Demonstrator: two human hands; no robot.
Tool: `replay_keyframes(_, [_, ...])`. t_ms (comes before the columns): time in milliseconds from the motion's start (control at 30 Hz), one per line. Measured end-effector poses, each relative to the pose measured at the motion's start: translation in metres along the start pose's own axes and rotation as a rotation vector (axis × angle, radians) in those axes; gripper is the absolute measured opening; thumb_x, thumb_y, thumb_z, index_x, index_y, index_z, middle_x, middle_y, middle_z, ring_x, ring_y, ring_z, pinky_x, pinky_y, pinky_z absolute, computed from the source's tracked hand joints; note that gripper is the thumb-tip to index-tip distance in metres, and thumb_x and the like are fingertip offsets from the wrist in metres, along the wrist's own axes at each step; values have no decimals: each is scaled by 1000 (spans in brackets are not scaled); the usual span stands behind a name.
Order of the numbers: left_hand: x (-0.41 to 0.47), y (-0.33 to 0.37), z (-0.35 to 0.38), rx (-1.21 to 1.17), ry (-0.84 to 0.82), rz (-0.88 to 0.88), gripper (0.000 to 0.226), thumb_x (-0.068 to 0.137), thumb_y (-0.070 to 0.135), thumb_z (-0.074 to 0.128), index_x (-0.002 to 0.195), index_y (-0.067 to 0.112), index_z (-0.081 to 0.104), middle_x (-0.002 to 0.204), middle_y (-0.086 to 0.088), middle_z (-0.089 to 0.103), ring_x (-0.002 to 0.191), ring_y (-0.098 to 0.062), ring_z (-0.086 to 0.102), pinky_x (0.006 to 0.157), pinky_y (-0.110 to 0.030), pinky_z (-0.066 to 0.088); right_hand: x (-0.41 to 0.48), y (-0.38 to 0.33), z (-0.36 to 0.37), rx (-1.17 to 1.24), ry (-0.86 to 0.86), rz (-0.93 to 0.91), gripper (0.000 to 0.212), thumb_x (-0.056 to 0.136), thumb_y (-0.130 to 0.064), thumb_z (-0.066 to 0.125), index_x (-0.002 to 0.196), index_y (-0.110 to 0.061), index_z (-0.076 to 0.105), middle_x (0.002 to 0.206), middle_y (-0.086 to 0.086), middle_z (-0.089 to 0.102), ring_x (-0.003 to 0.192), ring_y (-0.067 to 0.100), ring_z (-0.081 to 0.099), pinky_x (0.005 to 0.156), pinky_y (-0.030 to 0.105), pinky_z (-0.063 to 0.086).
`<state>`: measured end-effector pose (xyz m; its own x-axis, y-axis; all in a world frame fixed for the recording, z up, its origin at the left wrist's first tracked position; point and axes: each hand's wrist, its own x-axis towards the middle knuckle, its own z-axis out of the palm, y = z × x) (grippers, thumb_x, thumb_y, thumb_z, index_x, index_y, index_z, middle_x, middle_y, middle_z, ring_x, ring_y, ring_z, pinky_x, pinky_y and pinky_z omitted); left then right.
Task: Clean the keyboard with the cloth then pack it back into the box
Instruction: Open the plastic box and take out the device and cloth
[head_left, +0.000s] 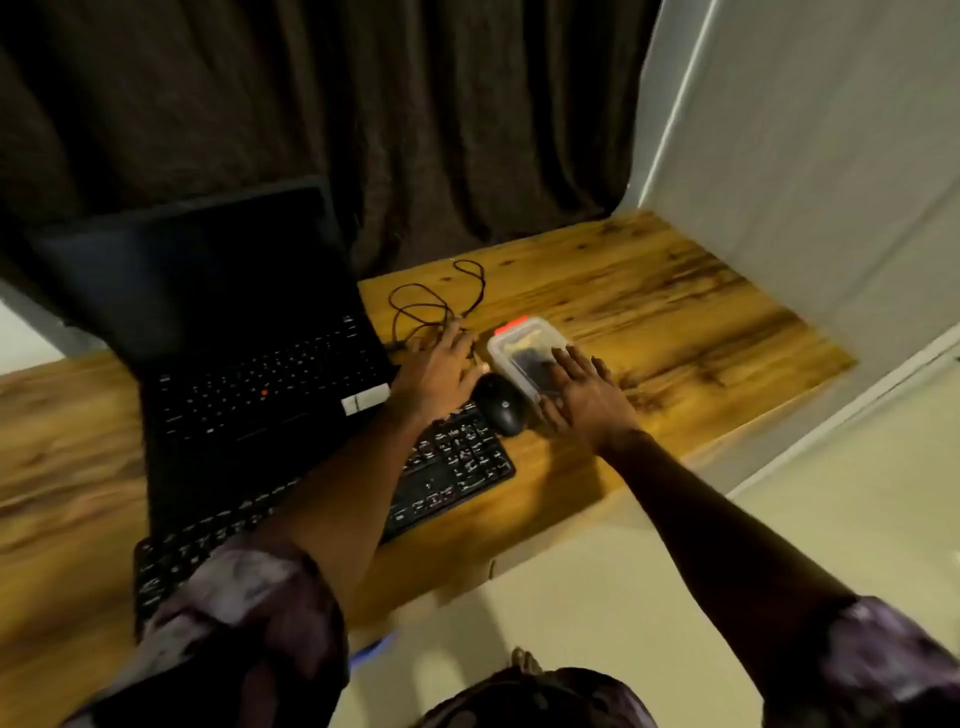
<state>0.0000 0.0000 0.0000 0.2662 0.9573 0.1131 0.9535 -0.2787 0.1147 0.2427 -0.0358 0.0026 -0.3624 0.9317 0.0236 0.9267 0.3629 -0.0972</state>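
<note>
The wooden bench (649, 291) carries an open black laptop (234, 322). The black keyboard (457, 457) lies just in front of it, slanting toward the near edge. Both arms stretch forward. The left forearm crosses over the keyboard, and the left hand (439, 371) lies palm down, fingers straight and slightly apart on a black cable (436, 312). The right hand (582, 389) rests flat, fingers spread, on a clear plastic container (514, 343). A black mouse (501, 402) sits between the hands.
</note>
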Motion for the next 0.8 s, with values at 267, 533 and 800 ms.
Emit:
replay_keyframes(267, [71, 39, 7, -103, -12, -18, 45, 103, 37, 40, 142, 15, 47, 145, -9, 50, 128, -31, 50, 104, -44, 38, -18, 40, 8, 81, 115, -172, 48, 89, -34, 57, 127, -5, 53, 133, 18, 57, 126, 35, 51, 103, 47, 47])
replay_keyframes(533, [93, 57, 16, -289, 24, -233, 25, 100, 16, 50, 105, 2, 71, 99, -22, 70, 91, -36, 64, 63, -36, 38, -10, 57, 13, 90, 245, -288, 31, 84, -24, 73, 109, -8, 67, 117, 14, 66, 105, 33, 65, 73, 35, 58])
replay_keyframes(800, [108, 44, 25, -545, 13, -385, 21, 84, 20, 52, 73, 13, 68, 74, -4, 56, 78, -14, 57, 65, -32, 45, -10, 61, 22, 42, 327, -343, 19, 80, -22, 72, 97, -15, 68, 122, 8, 64, 112, 29, 60, 69, 37, 58])
